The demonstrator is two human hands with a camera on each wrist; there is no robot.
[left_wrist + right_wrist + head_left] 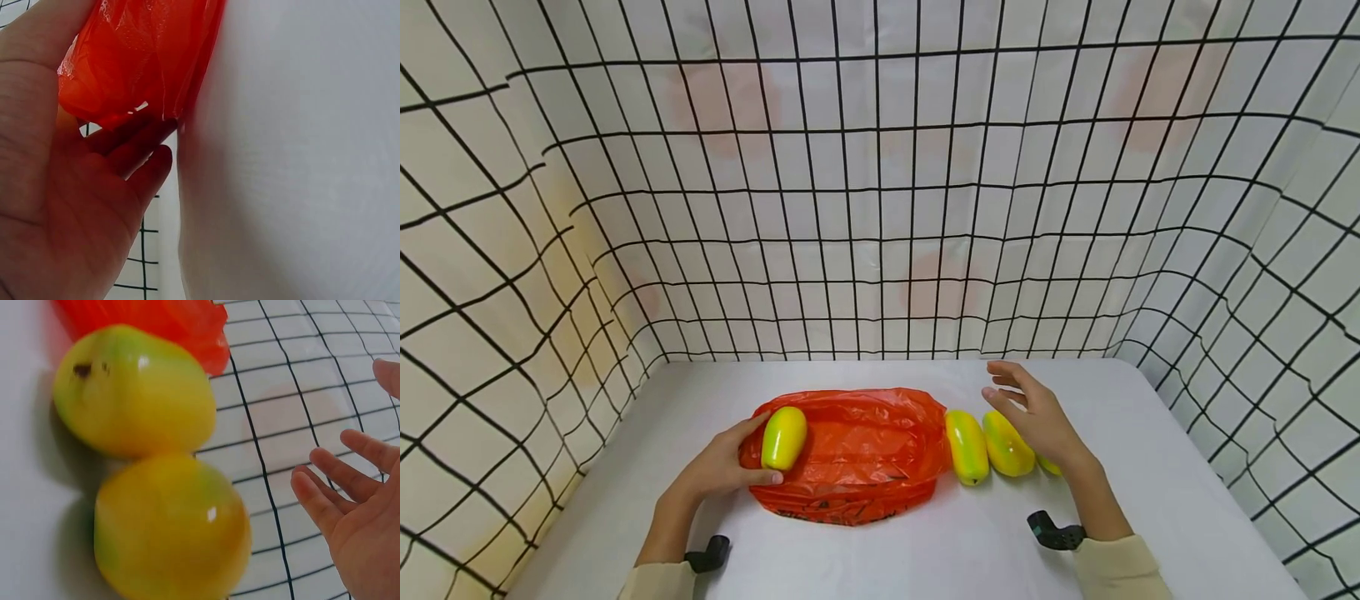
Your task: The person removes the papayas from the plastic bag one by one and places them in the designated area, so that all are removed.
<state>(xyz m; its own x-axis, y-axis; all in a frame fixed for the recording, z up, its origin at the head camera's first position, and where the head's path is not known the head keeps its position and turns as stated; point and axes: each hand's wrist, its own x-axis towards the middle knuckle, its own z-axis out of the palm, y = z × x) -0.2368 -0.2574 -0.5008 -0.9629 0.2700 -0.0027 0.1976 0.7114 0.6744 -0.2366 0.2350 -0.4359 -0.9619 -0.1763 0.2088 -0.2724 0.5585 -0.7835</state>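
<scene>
A red plastic bag (857, 450) lies spread on the table with a yellow-green mango (784, 437) at its left end. My left hand (722, 461) holds that end, its thumb along the near side and its fingers at the far side. The left wrist view shows the fingers (134, 150) against the red plastic. To the right of the bag are another mango (967, 447), a mango beside it (1009, 446), and one mostly hidden behind my right wrist (1048, 464). My right hand (1033, 408) hovers above them, fingers spread and nothing in its grasp.
The white table (880, 558) reaches out on every side of the bag. White walls with a black grid (880, 208) enclose its back and sides. A dark wrist camera is strapped below each hand.
</scene>
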